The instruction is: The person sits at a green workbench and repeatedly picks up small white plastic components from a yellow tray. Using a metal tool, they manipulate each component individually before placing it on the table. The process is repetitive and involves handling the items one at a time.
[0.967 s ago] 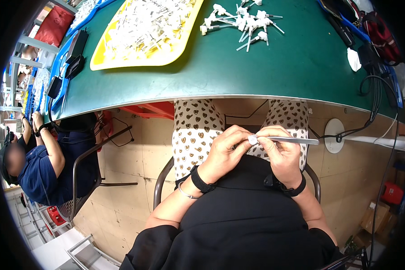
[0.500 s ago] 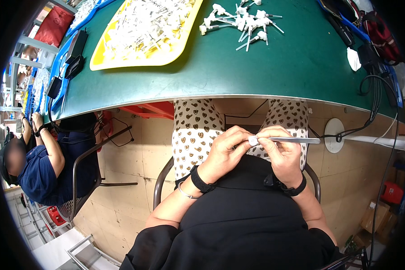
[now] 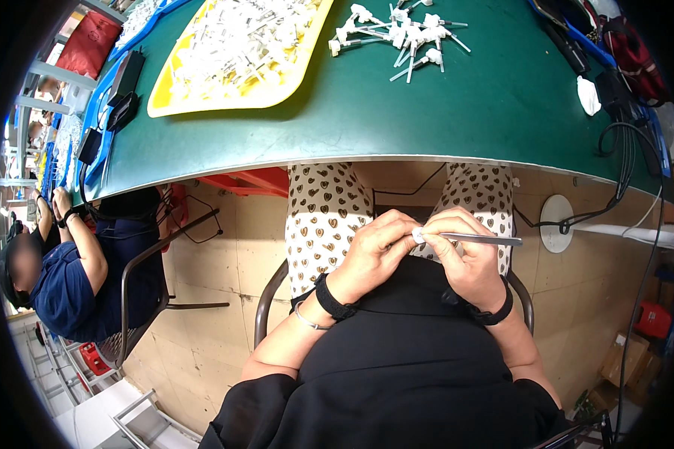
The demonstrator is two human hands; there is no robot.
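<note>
Over my lap, in front of the table edge, my two hands meet at the fingertips. My left hand (image 3: 376,252) is closed in a pinch on a small white plastic part (image 3: 418,235), mostly covered by fingers. My right hand (image 3: 469,263) is closed around a slim, flat metal tool (image 3: 496,240), whose blunt end sticks out to the right. Its other end lies hidden under my right fingers, at the white part. I cannot tell whether the tool is tweezers or a knife handle.
A yellow tray (image 3: 277,97) heaped with white plastic parts stands on the green table (image 3: 442,120). Loose white nozzle-like parts with thin tubes (image 3: 412,37) lie to its right. Black cables (image 3: 627,150) hang at the right edge. A co-worker (image 3: 75,277) sits at the left.
The metal tool has turned slightly, its outer end now lower and farther left. The white part shows less between my fingers. My left hand is nearly unmoved.
</note>
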